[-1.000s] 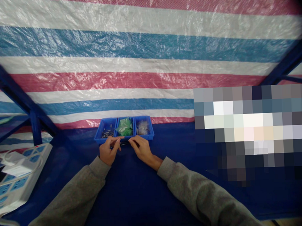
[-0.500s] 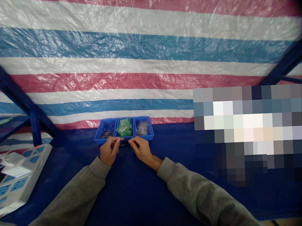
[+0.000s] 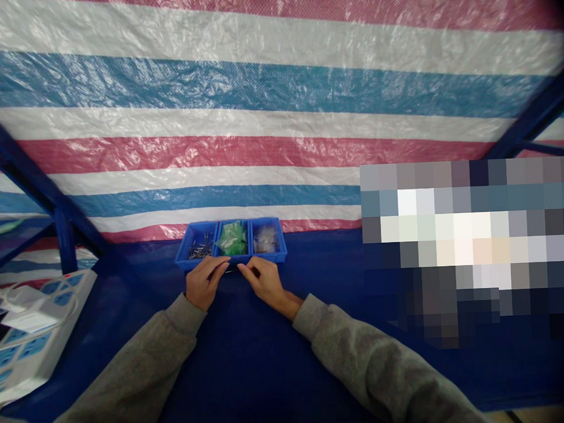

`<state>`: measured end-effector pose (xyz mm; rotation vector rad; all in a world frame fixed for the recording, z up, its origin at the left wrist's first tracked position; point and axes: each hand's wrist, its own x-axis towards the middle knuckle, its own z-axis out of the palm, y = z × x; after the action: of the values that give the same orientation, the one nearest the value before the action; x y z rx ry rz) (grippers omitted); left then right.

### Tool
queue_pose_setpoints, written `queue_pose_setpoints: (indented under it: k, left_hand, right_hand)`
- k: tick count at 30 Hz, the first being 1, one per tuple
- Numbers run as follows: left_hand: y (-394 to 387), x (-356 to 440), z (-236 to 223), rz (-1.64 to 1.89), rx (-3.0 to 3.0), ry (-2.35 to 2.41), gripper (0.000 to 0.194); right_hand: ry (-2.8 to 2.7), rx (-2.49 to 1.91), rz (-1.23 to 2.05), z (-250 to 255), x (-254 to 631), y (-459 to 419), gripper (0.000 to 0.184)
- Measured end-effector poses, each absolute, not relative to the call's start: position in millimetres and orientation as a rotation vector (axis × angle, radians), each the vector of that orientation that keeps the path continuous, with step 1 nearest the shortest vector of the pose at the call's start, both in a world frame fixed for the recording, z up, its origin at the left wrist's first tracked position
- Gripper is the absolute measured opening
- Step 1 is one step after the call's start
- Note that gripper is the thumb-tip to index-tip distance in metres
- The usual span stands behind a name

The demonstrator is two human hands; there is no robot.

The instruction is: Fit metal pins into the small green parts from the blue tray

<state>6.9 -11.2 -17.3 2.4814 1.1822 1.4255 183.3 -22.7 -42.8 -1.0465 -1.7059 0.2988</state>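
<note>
My left hand (image 3: 203,283) and my right hand (image 3: 267,283) are close together just in front of three joined blue bins. Thumb and forefinger are pinched on each hand, the fingertips a small gap apart. In that gap shows a thin dark, rod-like piece (image 3: 231,270); whether it is held or lies on the table I cannot tell. The left bin (image 3: 183,256) has loose thin metal pieces (image 3: 200,250) in it. Green plastic packets (image 3: 233,240) fill the middle bin, and clear plastic packets (image 3: 265,239) lie in the right bin (image 3: 284,251).
A white power strip (image 3: 40,359) with blue sockets and a plugged-in white adapter (image 3: 31,310) lies at the left on the dark blue table (image 3: 251,362). Behind rises a striped plastic sheet (image 3: 260,144), between blue frame bars (image 3: 66,239). The right side is pixelated.
Both hands stay almost in place. My left fingers have drawn closer together, and less of the thin dark piece shows between the hands.
</note>
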Motion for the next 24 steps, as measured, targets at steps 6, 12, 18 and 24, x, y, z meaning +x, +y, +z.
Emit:
queue_pose_setpoints:
  k: [6,12,18,24]
  left_hand:
    - [-11.1,7.6,-16.0,1.480,2.464,1.130,0.014]
    - [-9.7,5.7,-16.7,1.498,2.471,1.118,0.020]
    - [-8.6,5.1,-21.5,1.413,2.410,1.191,0.024]
    - [-8.1,7.1,-24.2,1.418,2.342,1.250,0.018]
  right_hand:
    - [-1.667,-1.006,0.349,-39.2,183.7,-22.6,0.033]
    - [-1.661,-0.995,0.359,-38.8,184.2,-22.8,0.030]
    - [-1.662,-0.987,0.377,-38.7,184.3,-23.0,0.025]
    - [-1.656,-0.948,0.405,-38.7,183.8,-22.2,0.020]
